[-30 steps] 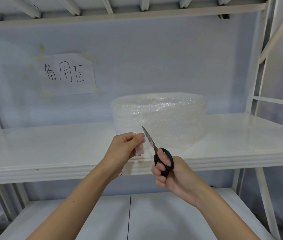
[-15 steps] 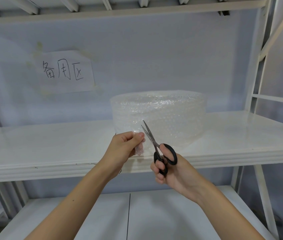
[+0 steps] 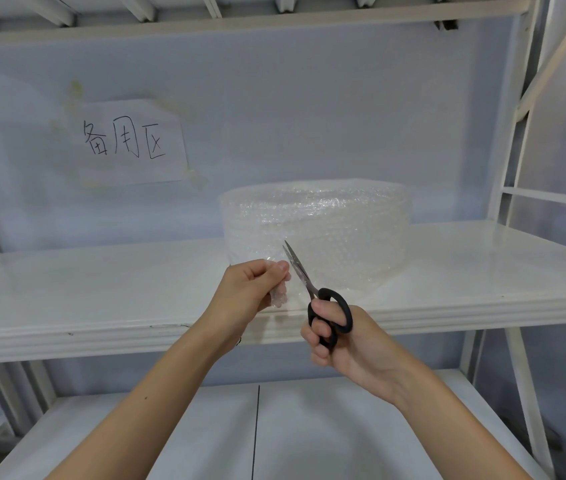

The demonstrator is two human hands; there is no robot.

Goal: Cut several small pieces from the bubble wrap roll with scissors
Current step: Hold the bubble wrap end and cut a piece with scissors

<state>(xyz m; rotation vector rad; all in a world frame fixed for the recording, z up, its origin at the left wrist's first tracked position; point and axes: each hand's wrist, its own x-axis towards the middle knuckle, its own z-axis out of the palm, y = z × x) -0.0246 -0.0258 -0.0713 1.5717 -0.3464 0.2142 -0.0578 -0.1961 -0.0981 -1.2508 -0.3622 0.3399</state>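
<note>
Bubble wrap roll (image 3: 316,233) clear, upright on shelf (image 3: 101,292), left hand (image 3: 250,292) pinching its flap, right hand (image 3: 347,344) gripping scissors (image 3: 312,292)

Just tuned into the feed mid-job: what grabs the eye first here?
Dead centre, the right hand holds black-handled scissors, blades up against a loose edge of bubble wrap that the left hand pinches. Just behind them the big clear bubble wrap roll stands on the white shelf. On the back wall, upper left, hangs a handwritten paper sign.
</note>
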